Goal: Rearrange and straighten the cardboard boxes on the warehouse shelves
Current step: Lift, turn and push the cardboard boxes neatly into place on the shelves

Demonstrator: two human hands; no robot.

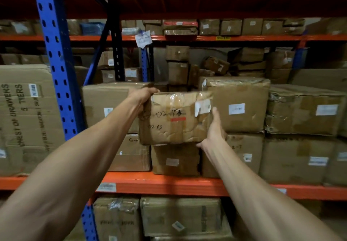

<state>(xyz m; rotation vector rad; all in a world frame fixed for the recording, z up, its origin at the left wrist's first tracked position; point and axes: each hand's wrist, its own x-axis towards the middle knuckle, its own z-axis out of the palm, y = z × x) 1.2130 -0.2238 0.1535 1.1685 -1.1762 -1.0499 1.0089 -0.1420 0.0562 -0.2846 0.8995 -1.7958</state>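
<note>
Cardboard box [174, 118] long axis horiz, label facing cam, both hands gripping

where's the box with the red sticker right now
In the head view it sits mid-frame: the taped box with the red sticker is held between the left hand and right hand, in front of the stacked boxes above the orange shelf beam.

Both bare forearms reach forward and up. The left hand [143, 94] hooks curled fingers [152, 90] over an upper corner of a taped brown cardboard box [174, 118]; the right hand [214, 128] cups its lower right edge, thumb upright.
</note>
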